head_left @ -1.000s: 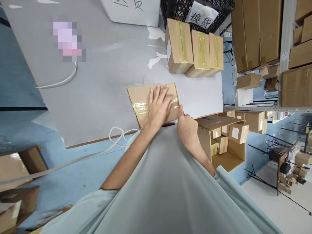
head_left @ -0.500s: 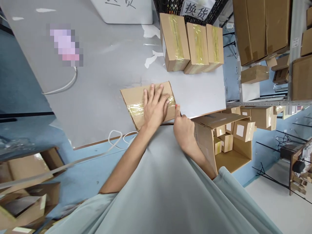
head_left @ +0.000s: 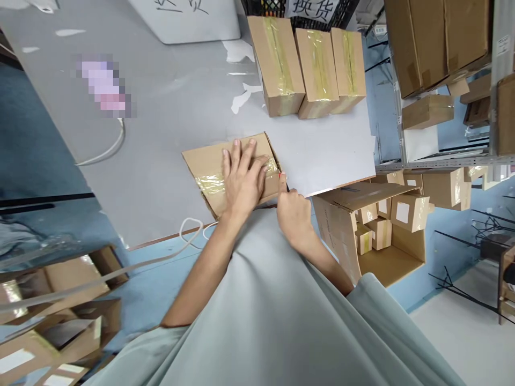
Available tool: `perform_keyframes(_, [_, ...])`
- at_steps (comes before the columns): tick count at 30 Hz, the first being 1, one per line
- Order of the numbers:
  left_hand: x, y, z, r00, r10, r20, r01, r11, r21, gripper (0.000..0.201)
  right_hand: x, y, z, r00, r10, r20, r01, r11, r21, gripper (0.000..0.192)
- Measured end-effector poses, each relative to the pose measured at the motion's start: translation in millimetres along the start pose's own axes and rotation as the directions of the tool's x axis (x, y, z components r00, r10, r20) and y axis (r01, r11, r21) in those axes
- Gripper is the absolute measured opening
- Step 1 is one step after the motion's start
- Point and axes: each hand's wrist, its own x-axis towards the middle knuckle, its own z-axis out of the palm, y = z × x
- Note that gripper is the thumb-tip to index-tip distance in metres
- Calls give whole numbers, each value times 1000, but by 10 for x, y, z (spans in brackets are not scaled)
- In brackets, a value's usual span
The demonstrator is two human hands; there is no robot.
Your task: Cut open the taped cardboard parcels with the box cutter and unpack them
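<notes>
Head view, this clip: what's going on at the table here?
A person stands at a grey table with a small cardboard box in front of them. The left hand lies flat on the box top, over a strip of clear tape. The right hand is at the box's right end, pinching a small tool with a red tip against the tape. Three taped boxes stand in a row further back.

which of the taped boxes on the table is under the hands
The lone box at the near table edge, pressed flat by the left hand; the other three stand together farther back, untouched.
</notes>
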Motion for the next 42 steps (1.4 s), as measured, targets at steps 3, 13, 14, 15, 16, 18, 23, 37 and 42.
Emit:
perform_keyframes(3, [23,-7,-32,1000,17,5,-17,1000,23,40,-213,89,-63,1000,9,29,-9,1000,3,82])
perform_keyframes(13, [-393,-177,-415,930,-241,-278,273,958,82,69,790,991,576,926,183,-329,24,843,537,51])
perform_keyframes(14, [-444,-272,-439,916,-276,-290,306,950,62,74,1084,1049,707,939,191,-287,38,770,637,45])
perform_keyframes(15, [-490,-382,-467,905,-302,-299,328,944,39,76,1360,1078,825,948,205,-243,35,692,721,40])
perform_keyframes(16, [-534,-502,-504,895,-320,-310,342,939,20,76,1607,1076,926,954,215,-211,37,612,790,35])
perform_keyframes(18, [-626,-751,-612,879,-338,-336,357,934,-3,76,1982,978,1079,961,227,-159,30,485,874,23])
perform_keyframes(23, [-933,-1265,-939,795,-418,-439,450,892,-35,76,2249,405,1251,994,93,-49,10,384,923,26])
perform_keyframes(37, [-554,-2080,-15,720,-689,-85,564,652,-506,70,1419,357,587,851,138,-507,89,913,398,35])
perform_keyframes(42, [-591,-2177,-36,742,-670,-23,548,626,-556,71,1305,229,520,857,60,-512,79,967,244,40])
